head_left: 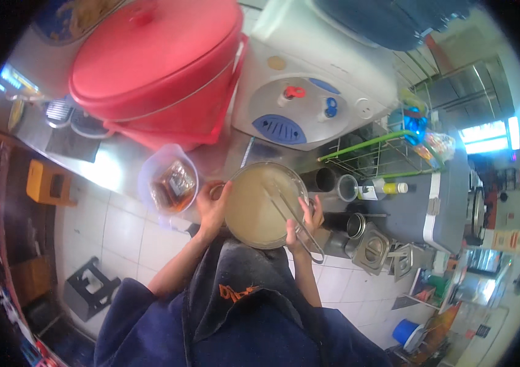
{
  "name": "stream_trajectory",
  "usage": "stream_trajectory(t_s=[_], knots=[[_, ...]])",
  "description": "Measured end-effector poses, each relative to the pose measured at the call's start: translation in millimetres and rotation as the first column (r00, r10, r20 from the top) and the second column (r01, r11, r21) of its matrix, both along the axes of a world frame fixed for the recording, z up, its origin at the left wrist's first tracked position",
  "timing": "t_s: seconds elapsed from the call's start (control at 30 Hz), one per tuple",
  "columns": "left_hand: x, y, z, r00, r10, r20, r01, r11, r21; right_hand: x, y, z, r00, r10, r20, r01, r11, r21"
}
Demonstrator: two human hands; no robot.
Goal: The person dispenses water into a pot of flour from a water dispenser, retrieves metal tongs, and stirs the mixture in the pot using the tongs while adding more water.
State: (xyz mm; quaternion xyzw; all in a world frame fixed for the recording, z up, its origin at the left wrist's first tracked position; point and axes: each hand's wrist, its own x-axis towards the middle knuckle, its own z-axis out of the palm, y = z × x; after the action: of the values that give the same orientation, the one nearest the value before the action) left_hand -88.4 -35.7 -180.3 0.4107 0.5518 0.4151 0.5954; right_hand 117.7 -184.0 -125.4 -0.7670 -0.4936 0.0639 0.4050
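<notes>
A round pot (232, 231) filled with smooth beige liquid (252, 205) is close in front of my body, at the counter's near edge. My left hand (212, 208) grips it by its left side, the thumb along the rim. At the opposite side my right hand (304, 226) is closed round the rim, its thumb against a pair of metal tongs (295, 225). The tongs' tips lie in the liquid, and their bent end sticks out toward me. Left of the pot stands a translucent plastic jug (188, 158) with brown liquid and a clear bag or ice-like lump inside.
A big red lidded bucket (162, 67) and a white water dispenser (321, 73) stand behind the pot. To the right are a dark cup (320, 180), a green wire rack (364, 145), a small bottle (394, 188) and steel containers (371, 249). A black stool (92, 287) is on the floor.
</notes>
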Motion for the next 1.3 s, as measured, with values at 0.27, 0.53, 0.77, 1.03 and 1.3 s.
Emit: stream_trajectory(t_s=[0.27,0.53,0.77,1.03,1.3], knots=[[8.8,-0.1,16.0,0.998,0.046,0.046,-0.044,0.998,-0.038,12.6,-23.3,-0.2,0.997,0.066,0.027,-0.062,0.99,-0.129],[23.7,-4.4,47.1,0.988,0.136,0.068,-0.132,0.99,-0.052,41.6,-11.2,-24.2,0.973,0.067,-0.219,-0.064,0.998,0.018],[41.1,9.5,86.8,0.96,0.218,0.177,-0.222,0.975,0.003,58.5,16.8,33.2,0.973,0.009,-0.232,-0.003,1.0,0.027],[79.6,65.5,114.0,0.925,0.247,0.288,-0.271,0.961,0.045,84.8,73.5,100.3,0.952,-0.161,-0.259,0.176,0.984,0.037],[104.8,95.7,109.3,0.926,0.239,0.293,-0.277,0.956,0.096,110.3,108.0,77.7,0.953,-0.157,-0.259,0.166,0.986,0.013]])
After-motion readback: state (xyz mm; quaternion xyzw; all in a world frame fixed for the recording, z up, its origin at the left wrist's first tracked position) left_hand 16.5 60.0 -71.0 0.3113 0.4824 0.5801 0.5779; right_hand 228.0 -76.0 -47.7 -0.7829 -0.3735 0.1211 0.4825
